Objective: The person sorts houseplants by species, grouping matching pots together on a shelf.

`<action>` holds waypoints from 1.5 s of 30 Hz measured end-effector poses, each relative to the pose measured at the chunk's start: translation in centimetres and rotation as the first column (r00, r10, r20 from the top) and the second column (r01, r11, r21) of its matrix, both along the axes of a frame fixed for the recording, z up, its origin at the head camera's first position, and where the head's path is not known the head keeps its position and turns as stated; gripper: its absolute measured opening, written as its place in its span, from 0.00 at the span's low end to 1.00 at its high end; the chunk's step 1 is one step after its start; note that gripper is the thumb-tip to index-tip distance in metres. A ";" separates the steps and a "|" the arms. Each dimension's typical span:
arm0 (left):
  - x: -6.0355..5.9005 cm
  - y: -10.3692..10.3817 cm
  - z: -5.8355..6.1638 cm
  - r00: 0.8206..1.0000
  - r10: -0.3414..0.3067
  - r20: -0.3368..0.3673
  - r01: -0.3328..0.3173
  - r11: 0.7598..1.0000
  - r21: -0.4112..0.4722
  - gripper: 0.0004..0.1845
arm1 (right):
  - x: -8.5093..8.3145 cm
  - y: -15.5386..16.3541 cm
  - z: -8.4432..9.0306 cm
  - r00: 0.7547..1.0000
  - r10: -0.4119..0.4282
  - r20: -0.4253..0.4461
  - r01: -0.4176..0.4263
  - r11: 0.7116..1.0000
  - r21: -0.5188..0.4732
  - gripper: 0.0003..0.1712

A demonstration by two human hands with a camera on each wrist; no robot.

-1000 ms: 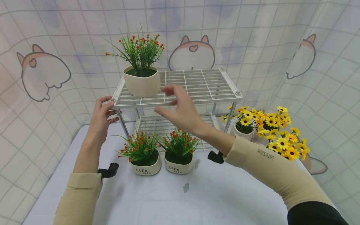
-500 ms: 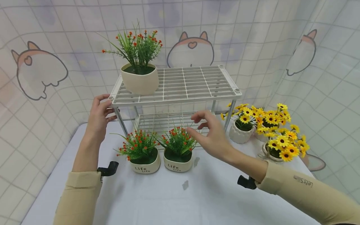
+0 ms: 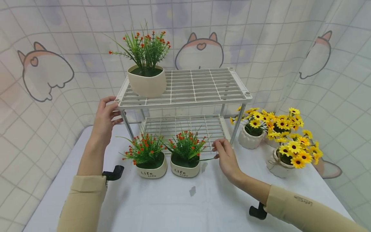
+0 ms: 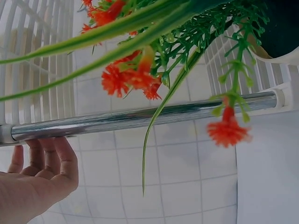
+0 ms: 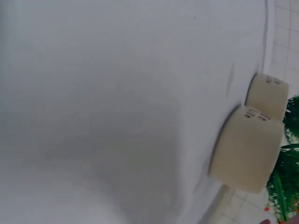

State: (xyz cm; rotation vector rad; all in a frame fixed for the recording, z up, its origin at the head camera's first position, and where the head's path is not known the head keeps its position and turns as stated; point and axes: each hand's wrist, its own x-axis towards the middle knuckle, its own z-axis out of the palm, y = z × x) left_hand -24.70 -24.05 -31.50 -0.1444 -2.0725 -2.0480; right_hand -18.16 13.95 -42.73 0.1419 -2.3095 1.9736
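A two-tier white shelf rack stands on the table. My left hand holds its upper left corner, fingers curled at the metal post. On the top tier, at the left, sits a cream pot of orange-red flowers. Two similar pots marked "Life" stand in front of the rack, the left pot and the right pot, also seen in the right wrist view. At the right pot's right side, my right hand pinches the tip of a long green leaf stretched out from that plant.
Several white pots of yellow flowers stand to the right of the rack. Behind hangs a grid-patterned curtain with cartoon animals. A grey mark lies on the white tablecloth.
My right hand has moved from beside the top pot down and right to the lower right plant, where it pinches a leaf. The left hand stays at the rack's corner.
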 end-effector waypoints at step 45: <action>0.2 0.1 -0.1 1.000 0.013 -0.013 -0.013 1.000 -0.017 0.17 | -0.7 -3.8 -4.5 0.971 0.173 0.163 -0.189 0.978 0.088 0.54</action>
